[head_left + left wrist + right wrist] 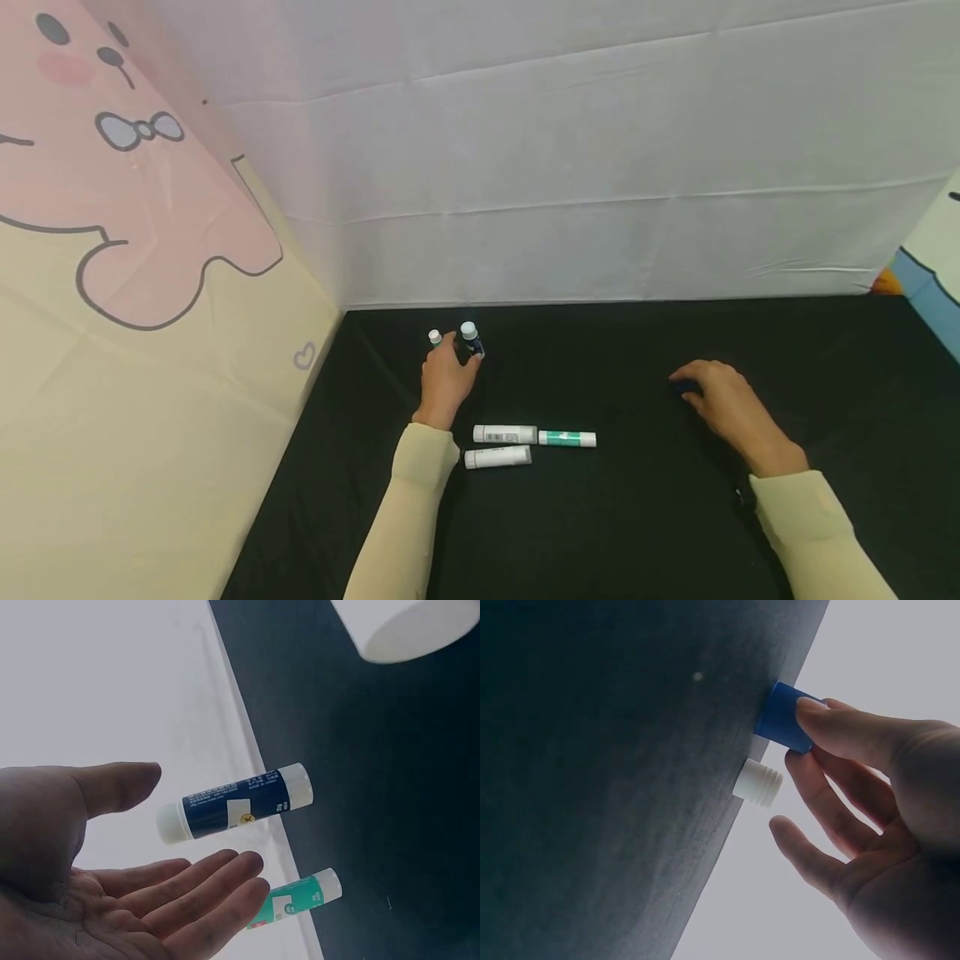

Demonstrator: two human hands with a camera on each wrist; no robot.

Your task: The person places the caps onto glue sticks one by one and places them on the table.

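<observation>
My left hand [444, 379] is at the back left of the table, its fingers fairly straight in the left wrist view. A navy glue stick [259, 801] with white ends stands upright between the spread thumb and fingers, with a visible gap on the thumb side. Beyond the fingertips stands a green glue stick [304, 897], partly hidden by them. Over on the right, my right hand [731, 408] pinches a small blue cap [781, 716] between thumb and forefinger, low at the table surface. Beside that cap is a small white ribbed piece [756, 782], near the other fingertips.
Two white tubes [505, 434] [498, 457] lie near the left forearm, with a green-and-white glue stick [567, 438] end to end with one. Black cloth covers the table [600, 533]. A white fabric wall [540, 167] rises behind it, and a printed one [165, 375] at left.
</observation>
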